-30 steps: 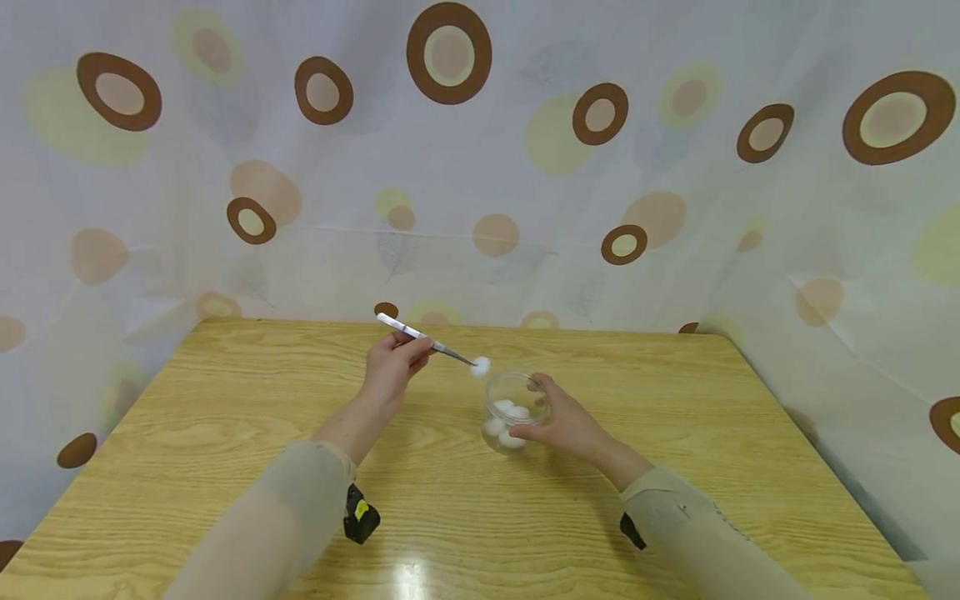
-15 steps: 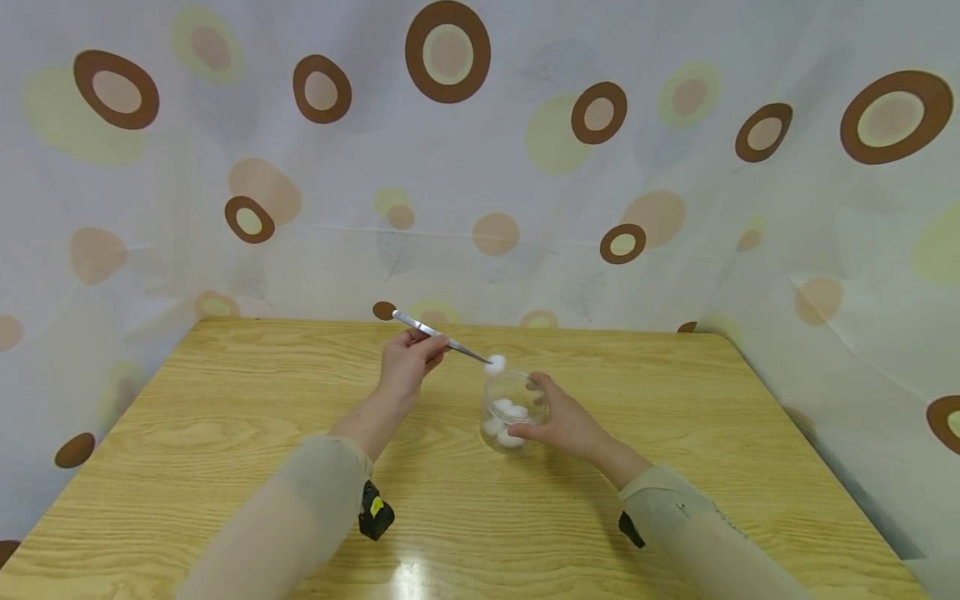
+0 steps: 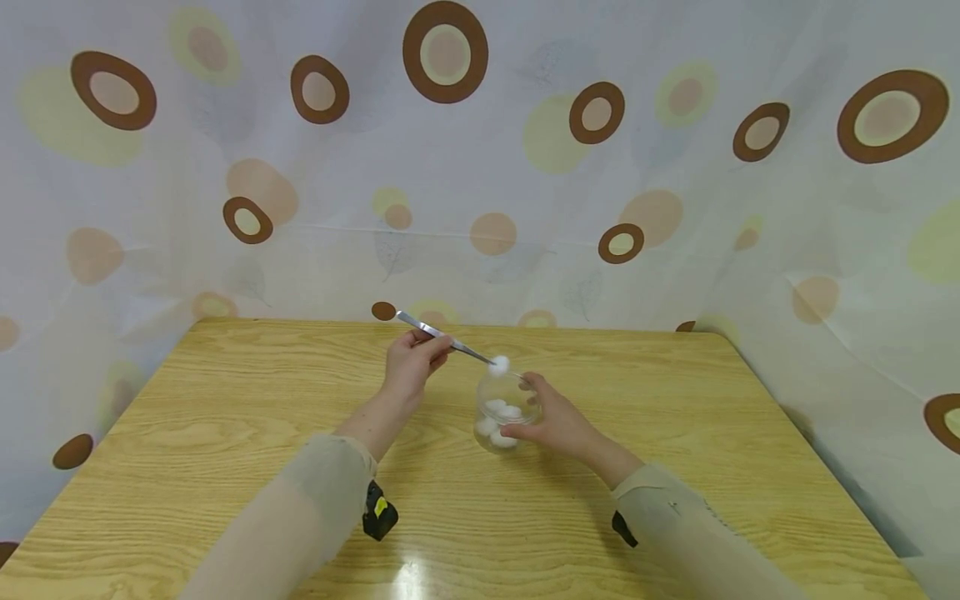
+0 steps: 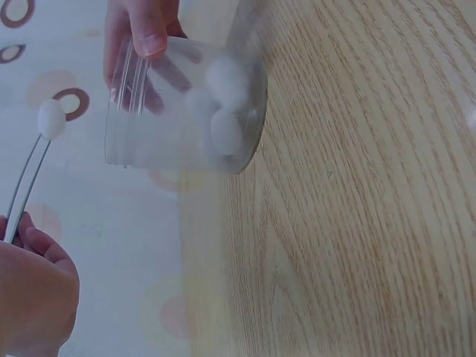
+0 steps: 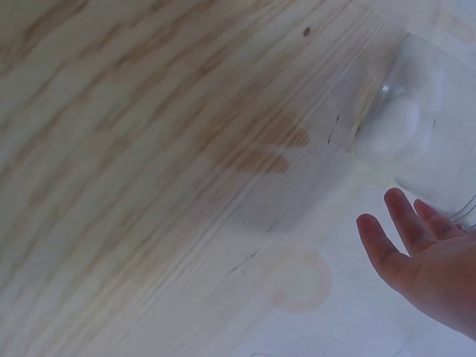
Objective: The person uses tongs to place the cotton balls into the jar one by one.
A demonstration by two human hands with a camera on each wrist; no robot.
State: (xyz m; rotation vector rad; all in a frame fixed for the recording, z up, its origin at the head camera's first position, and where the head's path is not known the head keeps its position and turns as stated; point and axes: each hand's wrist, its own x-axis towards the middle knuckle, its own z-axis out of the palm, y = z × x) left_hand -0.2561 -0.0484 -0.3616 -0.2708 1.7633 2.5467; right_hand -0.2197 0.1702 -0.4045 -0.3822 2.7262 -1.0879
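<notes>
My left hand [image 3: 408, 367] pinches metal tweezers [image 3: 422, 325] by the middle, their tips pointing right and downward. A white cotton ball [image 3: 499, 365] is caught between the tips, at the far rim of a clear jar in the head view. In the left wrist view the cotton ball [image 4: 51, 119] stands apart from the jar's mouth. My right hand [image 3: 558, 425] grips the clear jar [image 4: 171, 152] from the right, thumb in front and fingers behind. Several more cotton balls [image 3: 504, 438] lie at the bottom of the jar, seen through its wall.
The jar is over a wood-grain table [image 3: 300, 483], whose far edge runs below a pale curtain [image 3: 315, 167] printed with brown rings. The curtain also hangs at both sides. Black wrist devices [image 3: 380, 512] sit under the sleeves.
My left hand has moved right with the tweezers and cotton ball, bringing the ball to the jar's rim. The jar and right hand have shifted slightly left.
</notes>
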